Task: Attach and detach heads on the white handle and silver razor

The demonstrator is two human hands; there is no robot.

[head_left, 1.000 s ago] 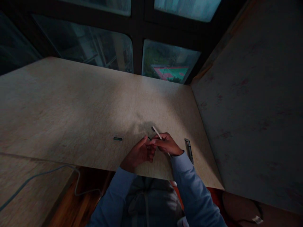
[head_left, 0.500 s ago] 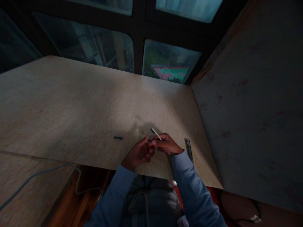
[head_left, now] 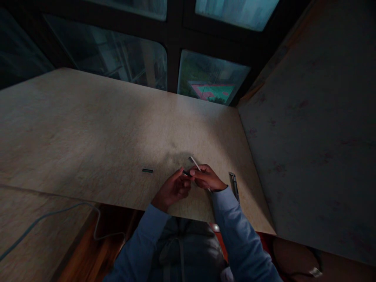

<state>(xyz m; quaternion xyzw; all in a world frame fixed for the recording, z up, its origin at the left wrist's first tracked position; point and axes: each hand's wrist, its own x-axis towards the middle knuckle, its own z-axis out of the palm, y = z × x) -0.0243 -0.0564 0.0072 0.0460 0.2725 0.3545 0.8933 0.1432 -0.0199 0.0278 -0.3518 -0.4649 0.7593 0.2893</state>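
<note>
My right hand (head_left: 208,178) is closed around a slim white toothbrush (head_left: 194,162), whose dark-bristled end points up and left past the fingers. Its thumb and fingertips also meet a small dark, narrow piece (head_left: 186,173); I cannot make out its kind. The fingers of my left hand (head_left: 173,188) pinch the other end of that piece, with the rest curled below. Both hands hover close together over the pale table (head_left: 123,129). To the left lies a small dark rectangular piece with a greenish middle (head_left: 147,170).
Right of my right forearm lies a dark grey long-handled tool (head_left: 234,186) with a crosswise end. A grey cable (head_left: 44,216) runs over the lower surface at left. Windows (head_left: 213,76) line the far edge; a patterned wall panel (head_left: 308,137) bounds the right side.
The dark piece between my fingertips shows more of its length now. The toothbrush has tilted slightly, and both hands have stayed almost in place.
</note>
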